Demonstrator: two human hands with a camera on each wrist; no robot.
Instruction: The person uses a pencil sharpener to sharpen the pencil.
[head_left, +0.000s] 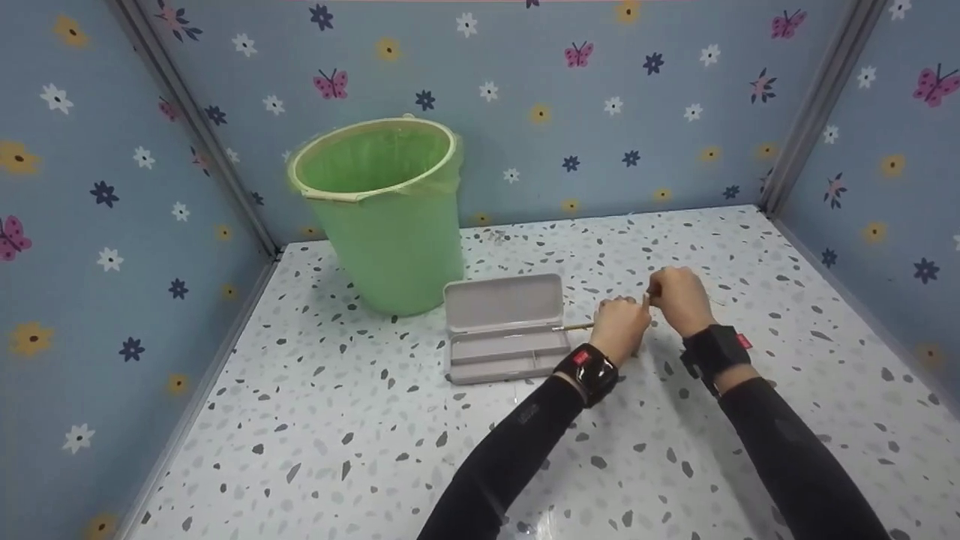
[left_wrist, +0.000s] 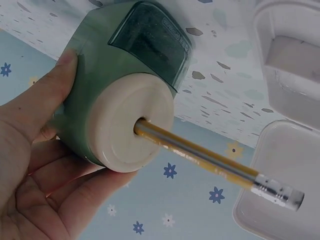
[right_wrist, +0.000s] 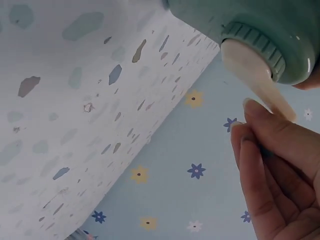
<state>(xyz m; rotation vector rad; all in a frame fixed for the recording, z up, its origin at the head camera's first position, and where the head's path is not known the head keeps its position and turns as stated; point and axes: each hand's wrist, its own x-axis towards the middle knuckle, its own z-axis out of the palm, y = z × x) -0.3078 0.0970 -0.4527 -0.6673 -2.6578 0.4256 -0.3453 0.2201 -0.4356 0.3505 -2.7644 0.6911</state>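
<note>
My left hand grips a green pencil sharpener with a cream round front and a dark see-through shavings window. A yellow pencil sits tip-first in the sharpener's hole, its metal end sticking out. In the head view the sharpener is mostly hidden behind the left hand, while the pencil points left from it. My right hand is at the sharpener's back, fingers curled at the outer end of its cream crank arm. Its thumb and forefinger close round the crank's handle, which they largely hide.
A grey pencil case lies with its lid raised left of the hands, its tray divided into compartments. Behind it on the left stands a green bucket with a bag liner. Flower-patterned walls enclose the speckled table at the back and sides.
</note>
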